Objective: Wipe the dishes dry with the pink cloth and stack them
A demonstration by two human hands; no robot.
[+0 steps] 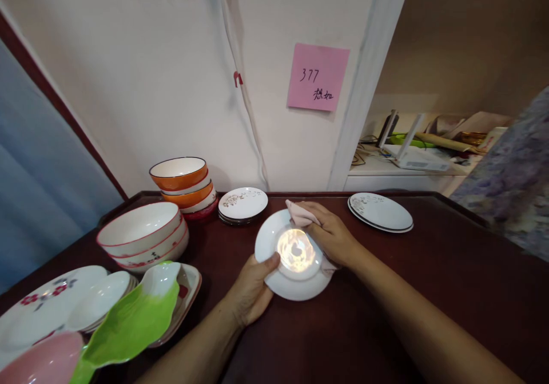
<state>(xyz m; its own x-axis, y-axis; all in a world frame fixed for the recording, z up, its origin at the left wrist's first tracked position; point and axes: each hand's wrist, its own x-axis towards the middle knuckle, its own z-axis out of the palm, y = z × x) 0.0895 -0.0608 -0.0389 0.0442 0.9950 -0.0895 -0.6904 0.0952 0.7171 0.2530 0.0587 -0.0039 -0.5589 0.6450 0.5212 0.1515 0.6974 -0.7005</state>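
A white plate point(274, 238) is held tilted above the dark red table point(412, 281), with a bright glare in its middle. My left hand point(251, 292) grips the plate's near left rim, thumb on top. My right hand point(332, 235) presses a pink cloth point(300, 213) against the plate's upper right part, fingers closed on the cloth.
Stacked orange bowls point(180, 181) and a stack of small patterned plates point(242, 204) stand at the back. White red-rimmed bowls point(143, 235) sit at left, with a green leaf-shaped dish point(132, 321) and flowered plates point(47, 307) in front. Two plates point(381, 211) lie at back right. A pink note point(317, 77) hangs on the wall.
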